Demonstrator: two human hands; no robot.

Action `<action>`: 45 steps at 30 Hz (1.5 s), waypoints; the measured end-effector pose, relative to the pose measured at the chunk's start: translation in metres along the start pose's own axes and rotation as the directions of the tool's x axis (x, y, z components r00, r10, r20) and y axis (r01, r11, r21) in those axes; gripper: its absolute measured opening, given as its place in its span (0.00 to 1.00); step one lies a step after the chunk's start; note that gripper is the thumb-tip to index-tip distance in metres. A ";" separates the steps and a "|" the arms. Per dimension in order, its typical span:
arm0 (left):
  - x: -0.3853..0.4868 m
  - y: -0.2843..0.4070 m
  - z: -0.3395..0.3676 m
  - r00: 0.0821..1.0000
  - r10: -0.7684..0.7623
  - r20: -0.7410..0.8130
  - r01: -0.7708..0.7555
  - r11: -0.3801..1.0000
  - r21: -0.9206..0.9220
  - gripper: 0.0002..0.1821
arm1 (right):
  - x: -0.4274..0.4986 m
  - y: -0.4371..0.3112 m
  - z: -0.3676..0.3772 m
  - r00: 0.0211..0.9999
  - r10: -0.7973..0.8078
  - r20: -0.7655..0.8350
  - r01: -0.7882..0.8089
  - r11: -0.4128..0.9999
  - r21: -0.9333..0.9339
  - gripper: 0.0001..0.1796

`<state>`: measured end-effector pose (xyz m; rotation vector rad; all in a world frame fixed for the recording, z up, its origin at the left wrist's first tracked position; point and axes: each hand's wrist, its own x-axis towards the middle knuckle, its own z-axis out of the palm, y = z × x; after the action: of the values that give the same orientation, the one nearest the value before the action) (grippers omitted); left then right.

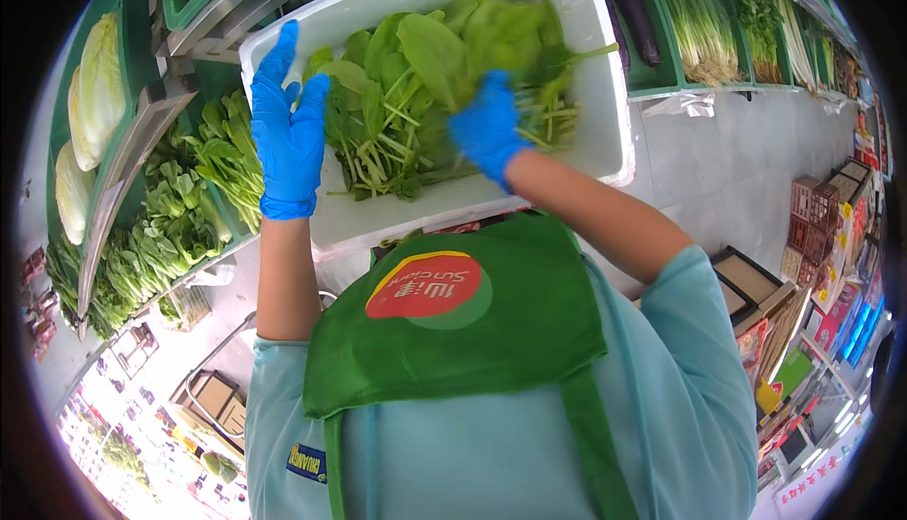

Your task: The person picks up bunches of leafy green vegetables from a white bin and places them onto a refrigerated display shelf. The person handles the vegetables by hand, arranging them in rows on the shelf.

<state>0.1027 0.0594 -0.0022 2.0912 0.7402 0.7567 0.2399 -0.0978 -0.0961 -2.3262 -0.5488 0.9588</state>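
Note:
A white foam box point(616, 116) lies before me, partly filled with leafy greens point(382, 95) whose cut stems point towards me. Over the box's left wall is my left hand point(287, 123) in a blue glove, its fingers apart and nothing held in it. My right hand point(489, 123), gloved in blue too, is inside the box at the middle of the greens. It is blurred, and its fingertips are partly hidden, so its grip on the leaves cannot be told.
Green shelf bins with bok choy point(177, 201) and napa cabbages point(99, 95) stand at the left. Eggplants point(634, 10) and scallions point(698, 24) fill bins at the upper right. Stacked boxes point(811, 222) stand on the right beyond the grey floor point(723, 159).

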 end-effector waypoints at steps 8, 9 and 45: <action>0.011 0.025 0.061 0.701 0.264 0.663 -0.375 0.927 0.028 0.23 | -0.036 -0.042 0.051 0.691 -0.422 0.587 0.474 0.877 0.072 0.29; 0.012 0.022 0.080 0.606 0.279 0.745 -0.486 0.871 0.069 0.25 | -0.041 -0.030 0.047 0.625 -0.604 0.495 0.615 0.771 0.163 0.28; -0.032 -0.019 -0.089 0.800 0.004 0.600 -0.296 0.872 0.390 0.22 | 0.000 -0.057 0.015 0.882 -0.273 0.383 0.184 0.950 0.252 0.19</action>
<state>0.0133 0.0887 0.0207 2.6556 0.4217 -0.0438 0.2205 -0.0496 -0.0694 -1.8244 -0.8301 1.3322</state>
